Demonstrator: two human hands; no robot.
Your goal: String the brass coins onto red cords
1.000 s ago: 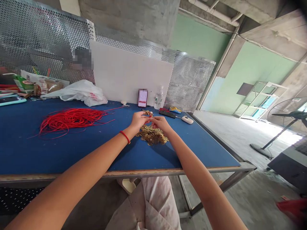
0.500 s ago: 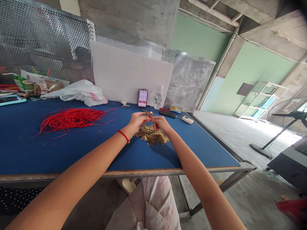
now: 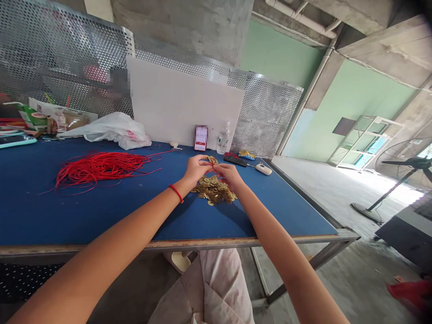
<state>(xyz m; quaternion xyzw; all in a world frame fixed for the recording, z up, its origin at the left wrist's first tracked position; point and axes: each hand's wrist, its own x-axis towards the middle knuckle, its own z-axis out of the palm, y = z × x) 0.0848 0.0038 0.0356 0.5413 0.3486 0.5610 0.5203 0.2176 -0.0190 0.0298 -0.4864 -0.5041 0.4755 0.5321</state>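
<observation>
Above a pile of brass coins with holes [image 3: 216,191], my two hands meet at a small piece of red cord [image 3: 213,163] with a brass coin [image 3: 211,159] at its top. My left hand [image 3: 196,168] pinches the cord and coin from the left side. From the right, the fingertips of my right hand [image 3: 230,173] are closed on the same red cord. A large loose bundle of red cord [image 3: 101,171] lies on the blue table at the left.
The blue table [image 3: 135,216] bears a white plastic bag [image 3: 118,130], an upright phone [image 3: 200,137], a clear bottle [image 3: 222,138], a black object [image 3: 235,160] and a white device [image 3: 263,168]. A white board [image 3: 185,103] stands behind.
The coin in my hands now shows its flat face with red cord across it, where it was edge-on before. My left wrist has turned slightly, and my right fingers have shifted.
</observation>
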